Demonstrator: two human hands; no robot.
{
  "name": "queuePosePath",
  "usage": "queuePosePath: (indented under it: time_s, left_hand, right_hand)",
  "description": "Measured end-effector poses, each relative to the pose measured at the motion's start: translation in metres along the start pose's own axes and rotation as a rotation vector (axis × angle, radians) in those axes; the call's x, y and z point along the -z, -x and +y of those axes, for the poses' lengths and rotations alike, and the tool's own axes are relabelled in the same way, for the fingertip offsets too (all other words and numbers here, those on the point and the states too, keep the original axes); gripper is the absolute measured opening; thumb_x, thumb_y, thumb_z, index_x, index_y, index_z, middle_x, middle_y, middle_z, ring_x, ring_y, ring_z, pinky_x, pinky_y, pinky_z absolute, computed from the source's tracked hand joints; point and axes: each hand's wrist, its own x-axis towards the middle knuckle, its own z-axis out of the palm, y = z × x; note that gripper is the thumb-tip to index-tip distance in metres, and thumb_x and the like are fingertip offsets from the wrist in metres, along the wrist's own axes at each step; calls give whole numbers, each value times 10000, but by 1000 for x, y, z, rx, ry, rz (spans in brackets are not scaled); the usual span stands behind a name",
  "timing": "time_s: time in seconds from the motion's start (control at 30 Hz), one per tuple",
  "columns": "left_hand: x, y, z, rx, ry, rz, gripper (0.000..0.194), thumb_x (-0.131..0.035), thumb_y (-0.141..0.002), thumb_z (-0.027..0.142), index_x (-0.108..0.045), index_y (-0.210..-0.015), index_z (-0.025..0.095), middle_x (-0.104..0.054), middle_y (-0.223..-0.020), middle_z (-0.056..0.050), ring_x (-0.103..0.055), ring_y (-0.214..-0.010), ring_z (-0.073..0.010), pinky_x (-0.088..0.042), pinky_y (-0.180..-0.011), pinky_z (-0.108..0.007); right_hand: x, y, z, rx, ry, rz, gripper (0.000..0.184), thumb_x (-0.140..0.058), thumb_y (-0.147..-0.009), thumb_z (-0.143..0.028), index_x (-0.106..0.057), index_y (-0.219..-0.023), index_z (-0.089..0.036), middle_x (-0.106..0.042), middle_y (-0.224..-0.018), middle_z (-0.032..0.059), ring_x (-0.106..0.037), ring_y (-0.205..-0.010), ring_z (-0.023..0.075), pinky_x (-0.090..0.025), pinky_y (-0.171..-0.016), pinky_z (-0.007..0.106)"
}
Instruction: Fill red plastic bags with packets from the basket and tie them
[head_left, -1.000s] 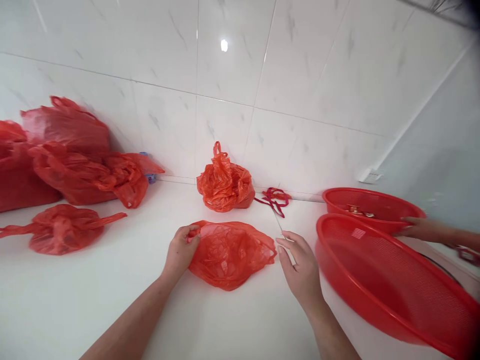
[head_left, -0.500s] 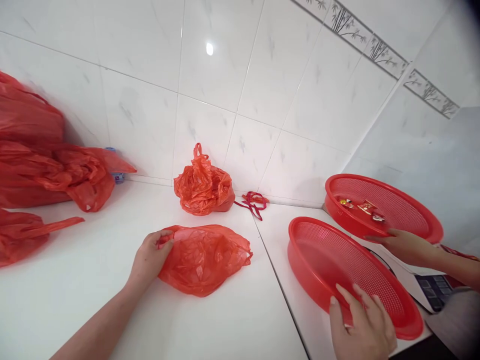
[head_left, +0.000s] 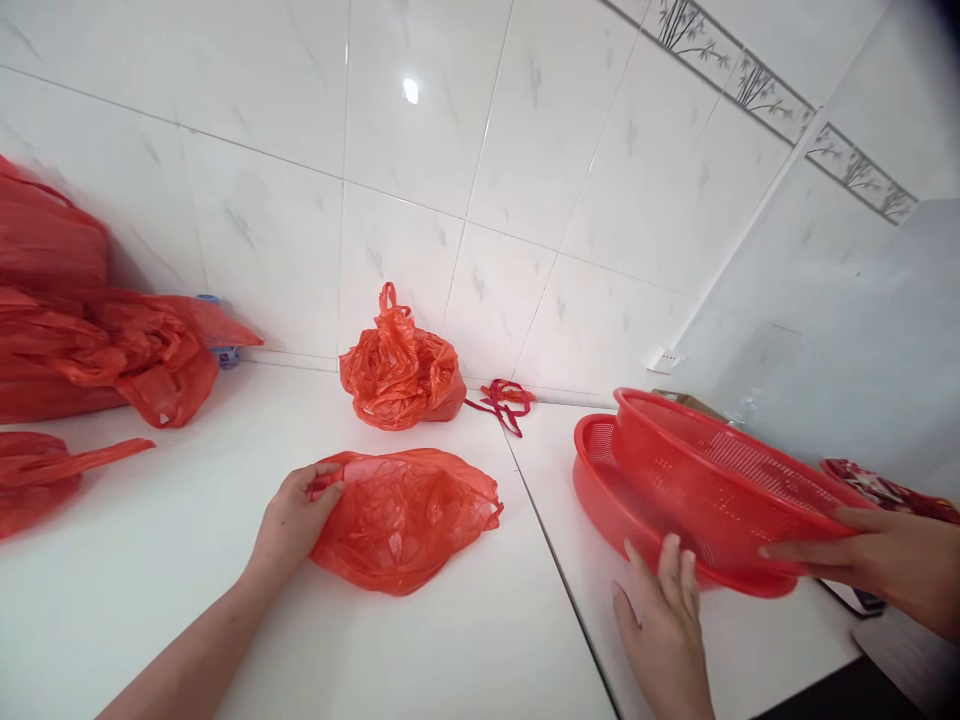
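My left hand (head_left: pixel 296 520) pinches the rim of a red plastic bag (head_left: pixel 412 525), which lies on the white table with its mouth opened. My right hand (head_left: pixel 667 625) is open, fingers outstretched at the near side of a red perforated basket (head_left: pixel 600 480); whether the fingertips touch it I cannot tell. Tilted over that basket is a second red perforated basket (head_left: pixel 720 490), gripped at its right end by another person's hand (head_left: pixel 892 560). The upper basket hides most of the lower one's inside.
Filled red bags (head_left: pixel 52 330) crowd the far left. A crumpled red bag bundle (head_left: pixel 405 375) sits by the tiled wall, with a dark red ribbon (head_left: pixel 506 400) beside it. A seam (head_left: pixel 559 560) runs between the two table surfaces. A white socket (head_left: pixel 665 361) is on the wall.
The other person's basket has moved left and forward, tipping over the nearer basket; the small packets in it are out of sight. My right hand has shifted left. My left hand stays on the bag.
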Motion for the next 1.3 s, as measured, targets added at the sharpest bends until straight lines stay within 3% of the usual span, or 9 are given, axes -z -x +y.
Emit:
queuePosePath:
  time_s: [0.07,0.17,0.27,0.4,0.53,0.63,1.0,1.17,1.3]
  left_hand:
    - [0,0,-1,-6,-3,-1,347,-514,-770,399,-597,-1071,246,-609,-1166,-38,-620,-966,-248,-503,-791,-339]
    - [-1,-1,-3,-27,5,0,370,-519,-762,413,-603,-1079,240,-626,-1136,-52,-629,-950,-253,-509,-767,-337]
    - [-1,-2,-5,-37,4,12,383,-526,-751,429,-613,-1072,238,-647,-1091,-63,-641,-925,-249,-515,-749,-326]
    - [-2,-2,-6,-47,4,3,386,-529,-743,438,-613,-1066,245,-650,-1082,-60,-643,-920,-246,-514,-757,-327]
    - [-3,-2,-6,-45,-8,-6,364,-525,-745,423,-612,-1055,252,-622,-1140,-60,-632,-943,-251,-508,-770,-337]
    - [-3,-2,-5,-40,-11,-9,360,-524,-746,413,-610,-1056,253,-600,-1177,-58,-622,-967,-253,-502,-780,-339]
    - [-5,-2,-9,-49,0,-29,373,-507,-754,431,-594,-1074,262,-589,-1189,-48,-615,-984,-236,-490,-790,-315]
    - [-3,-1,-9,-50,-13,-39,365,-500,-758,415,-589,-1078,263,-581,-1195,-42,-610,-982,-229,-482,-800,-311]
    - [-3,-1,-7,-38,-19,-34,368,-501,-759,399,-583,-1088,256,-582,-1189,-49,-606,-986,-231,-479,-805,-311]
  right_hand:
    - [0,-6,2,17,-38,-29,393,-447,-890,-329,-540,-1236,-168,-311,-1477,152,-277,-1345,392,-413,-952,592]
    - [13,-11,-7,27,-136,54,301,-479,-883,-307,-594,-1144,-211,-508,-1338,104,-464,-1240,303,-447,-960,491]
    - [34,-20,-14,50,-107,223,260,-549,-842,-290,-628,-1070,-194,-451,-1380,123,-442,-1248,342,-387,-999,532]
    - [56,-47,6,60,18,369,344,-601,-804,-267,-602,-1129,-152,-430,-1385,164,-426,-1251,373,-356,-1014,551]
    - [59,-71,35,86,72,290,397,-520,-841,-355,-582,-1166,-135,-440,-1370,169,-422,-1250,364,-344,-1015,551]
    - [54,-74,40,91,72,247,411,-473,-854,-409,-593,-1140,-139,-431,-1370,166,-412,-1251,365,-340,-1006,561]
    - [54,-37,-10,18,-84,254,378,-490,-859,-410,-587,-1132,-168,-455,-1339,172,-400,-1258,379,-360,-974,576]
    - [62,-27,-28,1,-99,362,310,-583,-824,-312,-609,-1100,-175,-529,-1263,168,-480,-1192,377,-449,-881,517]
    - [69,-27,-29,44,-61,433,417,-665,-764,-220,-582,-1170,-170,-522,-1280,179,-497,-1171,389,-437,-906,534]
